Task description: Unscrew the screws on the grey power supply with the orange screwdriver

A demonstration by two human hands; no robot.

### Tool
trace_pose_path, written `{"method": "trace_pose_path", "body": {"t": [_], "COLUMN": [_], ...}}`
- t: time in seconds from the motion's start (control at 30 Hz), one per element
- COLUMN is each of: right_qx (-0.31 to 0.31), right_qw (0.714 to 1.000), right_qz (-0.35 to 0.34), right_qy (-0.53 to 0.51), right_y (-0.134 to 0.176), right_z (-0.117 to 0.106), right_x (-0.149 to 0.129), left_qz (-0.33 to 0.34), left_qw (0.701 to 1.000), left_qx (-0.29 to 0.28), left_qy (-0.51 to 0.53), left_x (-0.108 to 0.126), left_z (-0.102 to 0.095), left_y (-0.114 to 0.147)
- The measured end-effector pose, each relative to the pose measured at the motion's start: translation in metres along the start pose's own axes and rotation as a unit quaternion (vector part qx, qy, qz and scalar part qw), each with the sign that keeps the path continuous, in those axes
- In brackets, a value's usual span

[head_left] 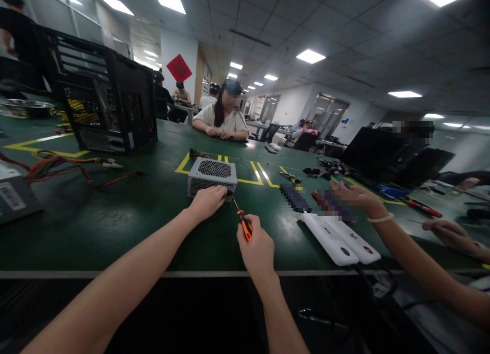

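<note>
A grey computer power supply (212, 169) with a honeycomb-vented face stands on the green table in front of me. My left hand (209, 201) rests against its near right corner, fingers closed on that edge; what the fingertips touch is partly hidden. In my right hand (256, 247) is a screwdriver (244, 224) with an orange and black handle, gripped from behind. Its thin shaft points up and left, the tip close to the power supply's near right corner. Whether the tip touches a screw I cannot tell.
A black computer case (111, 99) stands at the left, with loose coloured cables (57, 165) and another power supply (15, 191) nearer me. Two white power banks (337, 239) lie at the right, beside a co-worker's hand (360, 198). Another person (224, 114) sits across the table.
</note>
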State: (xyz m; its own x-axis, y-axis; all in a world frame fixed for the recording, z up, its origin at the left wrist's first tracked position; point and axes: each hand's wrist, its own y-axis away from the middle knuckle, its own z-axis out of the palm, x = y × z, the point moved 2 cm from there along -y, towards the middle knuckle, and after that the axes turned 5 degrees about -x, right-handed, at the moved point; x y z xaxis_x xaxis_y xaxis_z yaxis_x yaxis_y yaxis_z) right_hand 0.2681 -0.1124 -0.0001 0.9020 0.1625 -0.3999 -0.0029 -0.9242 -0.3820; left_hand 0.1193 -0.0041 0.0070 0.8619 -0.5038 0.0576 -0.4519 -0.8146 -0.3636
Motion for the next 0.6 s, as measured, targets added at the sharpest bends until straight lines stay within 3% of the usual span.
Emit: {"method": "trace_pose_path", "body": {"t": [0.1, 0.23, 0.5, 0.6], "right_qx": [0.008, 0.020, -0.001, 0.003], "right_qw": [1.000, 0.999, 0.999, 1.000], "right_qz": [-0.026, -0.042, 0.015, 0.004], "right_qy": [0.007, -0.011, -0.040, -0.026], "right_y": [0.001, 0.002, 0.000, -0.002], "right_z": [0.002, 0.001, 0.000, 0.001], "right_x": [-0.004, -0.004, -0.002, -0.002], "left_qz": [0.006, -0.002, 0.017, 0.023], "left_qw": [0.994, 0.986, 0.988, 0.988], "left_qx": [0.077, 0.150, 0.139, 0.139], "left_qy": [-0.074, -0.077, -0.064, -0.056], "left_x": [0.001, -0.001, -0.008, -0.009], "left_z": [-0.007, -0.011, -0.008, -0.007], "left_y": [0.000, 0.002, 0.000, -0.001]}}
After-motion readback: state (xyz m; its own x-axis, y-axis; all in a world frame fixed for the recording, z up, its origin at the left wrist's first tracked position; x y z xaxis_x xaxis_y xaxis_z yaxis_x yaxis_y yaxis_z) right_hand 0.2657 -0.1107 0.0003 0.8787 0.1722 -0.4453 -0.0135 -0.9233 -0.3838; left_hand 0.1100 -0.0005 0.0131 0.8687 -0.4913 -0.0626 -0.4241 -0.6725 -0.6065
